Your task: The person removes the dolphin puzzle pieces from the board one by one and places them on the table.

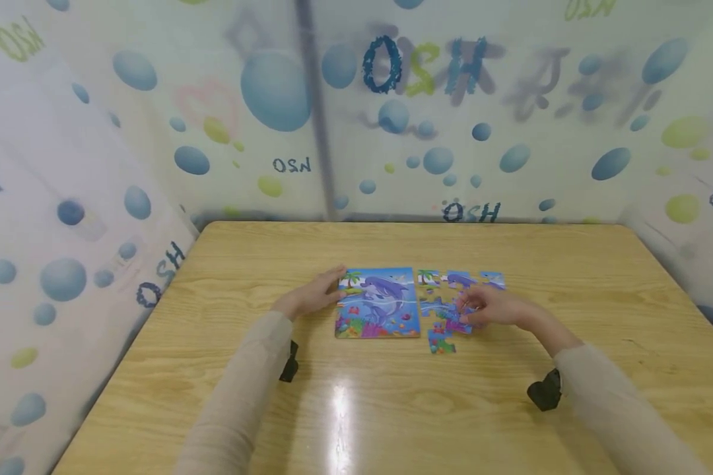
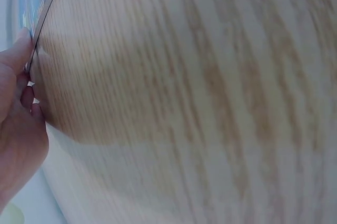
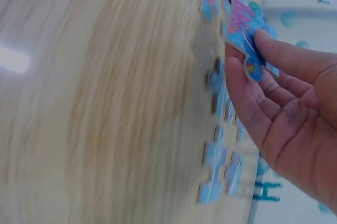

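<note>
A dolphin picture puzzle board (image 1: pixel 380 303) lies flat on the table. At its left edge rests my left hand (image 1: pixel 315 295), thumb and fingers touching the border; in the left wrist view the thumb (image 2: pixel 20 48) lies against that edge. My right hand (image 1: pixel 490 306) pinches a blue and pink puzzle piece (image 3: pixel 246 29) between thumb and index finger, raised over the pieces right of the board. Below that hand lie joined puzzle pieces (image 1: pixel 434 307), partly hidden by it. Nearest me is a corner piece (image 1: pixel 441 342) with blue and green colours.
The wooden table (image 1: pixel 392 409) carries the board and pieces. Behind it and at both sides hang pale curtains (image 1: pixel 356 145) printed with blue and green bubbles. Dark wrist devices (image 1: pixel 545 390) sit under both sleeves.
</note>
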`<action>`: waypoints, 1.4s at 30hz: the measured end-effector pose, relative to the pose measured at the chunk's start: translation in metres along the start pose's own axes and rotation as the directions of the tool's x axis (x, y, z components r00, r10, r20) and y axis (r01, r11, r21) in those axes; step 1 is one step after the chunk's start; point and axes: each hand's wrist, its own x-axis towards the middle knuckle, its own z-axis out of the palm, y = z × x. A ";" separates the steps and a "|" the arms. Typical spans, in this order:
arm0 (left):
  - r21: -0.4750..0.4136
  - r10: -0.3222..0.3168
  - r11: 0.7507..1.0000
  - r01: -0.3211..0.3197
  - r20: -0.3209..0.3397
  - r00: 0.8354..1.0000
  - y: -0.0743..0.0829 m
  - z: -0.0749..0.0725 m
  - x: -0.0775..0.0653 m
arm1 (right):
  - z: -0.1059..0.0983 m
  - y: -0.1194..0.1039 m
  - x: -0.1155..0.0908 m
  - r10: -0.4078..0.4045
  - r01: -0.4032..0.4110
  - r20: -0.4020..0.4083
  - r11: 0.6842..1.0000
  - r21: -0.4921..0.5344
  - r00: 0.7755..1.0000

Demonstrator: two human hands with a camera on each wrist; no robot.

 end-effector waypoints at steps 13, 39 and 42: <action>0.183 0.074 0.982 -0.051 -0.122 0.990 0.004 0.005 -0.002 | 0.000 0.019 -0.019 0.040 -0.040 0.028 0.999 -0.012 0.999; 0.094 0.016 0.995 -0.018 0.020 1.000 0.009 0.001 -0.014 | 0.003 -0.002 -0.008 0.174 -0.186 -0.078 0.963 -0.193 0.982; 0.081 0.006 0.997 -0.008 0.016 1.000 0.009 0.002 -0.014 | 0.003 -0.001 -0.009 0.172 -0.185 -0.081 0.963 -0.194 0.982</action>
